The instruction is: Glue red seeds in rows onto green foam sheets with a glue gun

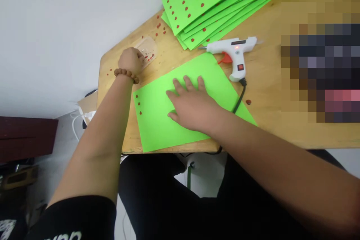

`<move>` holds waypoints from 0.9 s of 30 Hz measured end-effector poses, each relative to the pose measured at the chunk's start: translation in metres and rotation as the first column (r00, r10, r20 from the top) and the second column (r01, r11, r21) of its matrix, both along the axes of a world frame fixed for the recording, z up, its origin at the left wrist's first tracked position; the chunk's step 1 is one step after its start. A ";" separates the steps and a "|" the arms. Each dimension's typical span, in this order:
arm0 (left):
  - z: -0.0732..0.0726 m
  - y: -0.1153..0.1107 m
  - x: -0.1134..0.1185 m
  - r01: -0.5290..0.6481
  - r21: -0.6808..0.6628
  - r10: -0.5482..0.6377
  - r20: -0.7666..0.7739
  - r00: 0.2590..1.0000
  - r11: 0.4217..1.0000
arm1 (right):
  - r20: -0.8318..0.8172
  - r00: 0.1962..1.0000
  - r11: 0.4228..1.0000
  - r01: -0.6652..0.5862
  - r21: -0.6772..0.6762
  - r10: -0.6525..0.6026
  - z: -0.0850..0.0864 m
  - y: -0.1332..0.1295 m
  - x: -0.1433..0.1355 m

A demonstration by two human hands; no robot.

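My right hand (194,108) lies flat on a bright green sheet (157,131), fingers spread. Along that sheet's left edge sits a short row of small dark red pieces (138,104). My left hand (129,59), with a beaded bracelet (126,74) at the wrist, is at a clear plastic tray (150,43) holding several loose red bits. Its fingers are curled together at the tray; whatever is between the fingertips is hidden. Beyond the sheet's far right corner rests a white hot glue gun (237,52) with a red trigger and a lit red light.
A stack of green sheets (194,0), dotted with rows of red pieces, lies at the back. Loose red bits (159,26) are scattered on the wooden table (270,67). The glue gun's black cord (239,99) crosses the sheet's right side. A blurred-out area covers the far right.
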State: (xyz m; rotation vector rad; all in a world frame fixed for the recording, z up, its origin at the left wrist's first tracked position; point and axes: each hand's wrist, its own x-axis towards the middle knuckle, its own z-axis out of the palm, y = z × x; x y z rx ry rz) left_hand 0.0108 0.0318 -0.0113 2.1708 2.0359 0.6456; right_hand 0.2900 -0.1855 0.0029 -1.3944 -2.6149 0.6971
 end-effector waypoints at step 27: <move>0.000 -0.259 -0.008 -0.250 0.100 0.205 0.330 0.922 0.963 | -0.036 0.999 1.000 0.014 -0.001 -0.014 -0.026 0.009 0.005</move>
